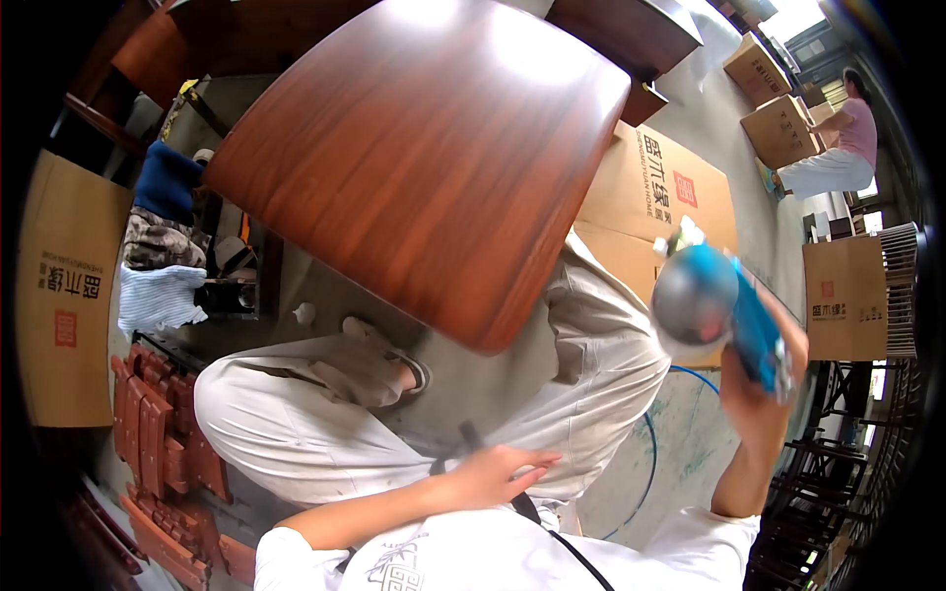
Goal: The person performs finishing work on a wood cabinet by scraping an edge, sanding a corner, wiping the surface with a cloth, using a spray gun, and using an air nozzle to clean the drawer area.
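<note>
A blue pneumatic tool (734, 320) with a rounded grey head is held in the right hand (759, 394), whose fingers are closed around its body; the tool is raised at the right of the view, level with the near corner of the wooden tabletop (424, 148), but well clear of it. A thin blue hose (650, 463) is seen curving over the floor below the tool. The left hand (493, 473) is laid loosely on the person's own lap, fingers half spread and nothing held, just beside a dark strap (527, 507) that runs down across the white shirt. The glossy red-brown tabletop is tilted, with its near corner resting above the knees of the seated person, whose light trousers (296, 414) and sandalled foot (389, 369) are seen beneath it. Flat cardboard sheets (650, 187) are spread on the floor behind the tabletop, and closed cardboard boxes (847, 295) stand at the right. At the left, a blue cloth (163, 182) and a pale cloth (158, 295) are draped over dark furniture, with reddish carved wooden parts (158, 433) stacked below. Another person (838, 148) is seated far off at the upper right.
</note>
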`<action>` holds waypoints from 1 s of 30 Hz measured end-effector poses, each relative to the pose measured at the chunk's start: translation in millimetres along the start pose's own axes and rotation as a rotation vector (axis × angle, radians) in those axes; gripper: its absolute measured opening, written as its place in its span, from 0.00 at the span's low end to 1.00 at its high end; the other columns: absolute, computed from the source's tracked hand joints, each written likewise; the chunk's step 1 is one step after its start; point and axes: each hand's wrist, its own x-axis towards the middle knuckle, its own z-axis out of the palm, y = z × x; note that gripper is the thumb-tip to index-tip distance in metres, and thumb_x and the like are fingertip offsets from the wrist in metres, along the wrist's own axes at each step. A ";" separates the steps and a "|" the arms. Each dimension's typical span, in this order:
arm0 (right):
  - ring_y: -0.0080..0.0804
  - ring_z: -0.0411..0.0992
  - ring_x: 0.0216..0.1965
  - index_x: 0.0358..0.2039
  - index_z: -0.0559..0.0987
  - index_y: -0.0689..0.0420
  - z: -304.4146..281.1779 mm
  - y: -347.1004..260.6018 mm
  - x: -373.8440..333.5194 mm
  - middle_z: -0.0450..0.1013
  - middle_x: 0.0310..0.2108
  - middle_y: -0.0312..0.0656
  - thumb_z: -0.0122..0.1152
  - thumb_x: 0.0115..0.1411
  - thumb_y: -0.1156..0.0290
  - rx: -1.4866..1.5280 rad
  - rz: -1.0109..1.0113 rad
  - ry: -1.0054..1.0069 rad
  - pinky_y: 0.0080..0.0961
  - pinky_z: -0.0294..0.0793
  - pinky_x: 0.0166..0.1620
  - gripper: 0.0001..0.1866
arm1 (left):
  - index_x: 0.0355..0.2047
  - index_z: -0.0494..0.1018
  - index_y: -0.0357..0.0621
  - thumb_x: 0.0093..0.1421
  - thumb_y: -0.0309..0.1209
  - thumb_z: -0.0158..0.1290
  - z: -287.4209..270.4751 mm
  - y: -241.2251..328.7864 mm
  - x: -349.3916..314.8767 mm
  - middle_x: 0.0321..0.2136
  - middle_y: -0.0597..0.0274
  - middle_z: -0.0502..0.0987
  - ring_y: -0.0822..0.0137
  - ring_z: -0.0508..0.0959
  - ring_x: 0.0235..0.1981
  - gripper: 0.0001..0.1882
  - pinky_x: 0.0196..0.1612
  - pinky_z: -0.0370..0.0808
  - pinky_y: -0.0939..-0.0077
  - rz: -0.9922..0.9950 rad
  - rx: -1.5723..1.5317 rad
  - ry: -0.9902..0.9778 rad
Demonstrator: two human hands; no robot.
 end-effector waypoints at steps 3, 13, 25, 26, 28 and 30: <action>0.36 0.81 0.31 0.54 0.83 0.61 -26.5 -37.5 -26.8 0.81 0.31 0.48 0.62 0.50 0.82 0.157 0.117 -0.336 0.28 0.80 0.37 0.27 | 0.56 0.79 0.42 0.68 0.27 0.56 6.9 -7.9 0.0 0.47 0.46 0.84 0.51 0.85 0.48 0.17 0.51 0.80 0.63 0.057 -0.051 0.066; 0.21 0.73 0.21 0.44 0.83 0.63 -12.6 15.3 -44.9 0.78 0.25 0.37 0.65 0.56 0.79 0.307 0.191 -0.130 0.23 0.73 0.25 0.13 | 0.59 0.76 0.40 0.71 0.30 0.53 5.7 -14.0 -7.0 0.49 0.47 0.84 0.52 0.84 0.52 0.18 0.55 0.79 0.65 -0.010 -0.048 0.046; 0.26 0.78 0.27 0.51 0.82 0.64 -16.0 7.2 -26.6 0.80 0.29 0.41 0.64 0.55 0.78 0.077 0.051 -0.185 0.22 0.76 0.32 0.21 | 0.60 0.75 0.38 0.71 0.28 0.53 1.2 -9.1 -7.8 0.51 0.48 0.83 0.53 0.85 0.51 0.19 0.55 0.79 0.67 -0.035 -0.055 0.042; 0.28 0.78 0.26 0.50 0.83 0.63 -17.8 -6.7 -37.5 0.80 0.28 0.43 0.66 0.55 0.75 0.156 0.045 -0.260 0.23 0.76 0.31 0.20 | 0.60 0.75 0.38 0.71 0.28 0.53 4.2 -10.6 -7.9 0.49 0.48 0.84 0.53 0.85 0.49 0.19 0.54 0.80 0.66 0.003 -0.052 0.060; 0.33 0.78 0.23 0.47 0.85 0.62 -23.4 -32.5 -60.5 0.80 0.26 0.45 0.69 0.54 0.71 0.344 0.083 -0.391 0.25 0.76 0.28 0.20 | 0.59 0.76 0.40 0.70 0.29 0.52 8.6 -3.4 -5.3 0.46 0.47 0.84 0.49 0.85 0.46 0.18 0.51 0.80 0.61 0.017 -0.020 -0.059; 0.37 0.79 0.21 0.45 0.88 0.60 -12.1 -37.9 -67.6 0.80 0.24 0.47 0.72 0.53 0.66 0.518 0.141 -0.502 0.26 0.76 0.25 0.19 | 0.57 0.77 0.40 0.69 0.29 0.52 16.2 9.7 -15.7 0.41 0.45 0.84 0.44 0.83 0.42 0.18 0.47 0.78 0.54 0.102 -0.035 -0.147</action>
